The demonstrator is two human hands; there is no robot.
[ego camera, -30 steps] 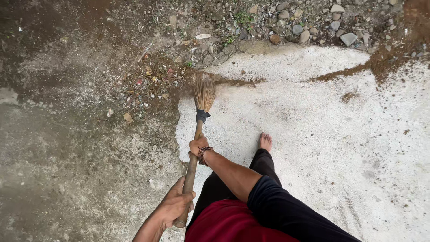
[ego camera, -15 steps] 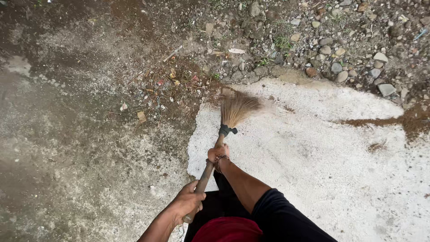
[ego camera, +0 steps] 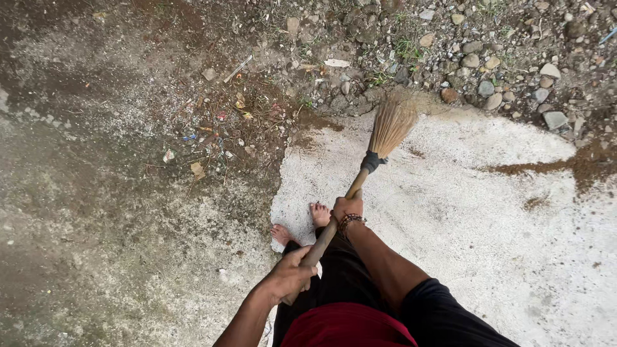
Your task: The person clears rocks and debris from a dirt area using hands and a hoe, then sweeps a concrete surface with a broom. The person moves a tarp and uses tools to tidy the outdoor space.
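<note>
The ground was grey concrete with a pale swept patch (ego camera: 450,212), gravel along twelve o'clock. The bristle tips blurred into dirt. The left hand (ego camera: 290,275) and right hand (ego camera: 348,207) were both wrapped tight around the broom (ego camera: 360,173), pointing toward one o'clock.

Tan-bristled broom (ego camera: 360,177), brown handle; pale grey concrete (ego camera: 463,212); red shirt (ego camera: 350,326).

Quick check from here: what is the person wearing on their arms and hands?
Both hands are bare, no gloves. The right hand has a dark beaded bracelet at the wrist and a black sleeve pushed above the elbow. The left hand and forearm show no sleeve or jewellery.
</note>
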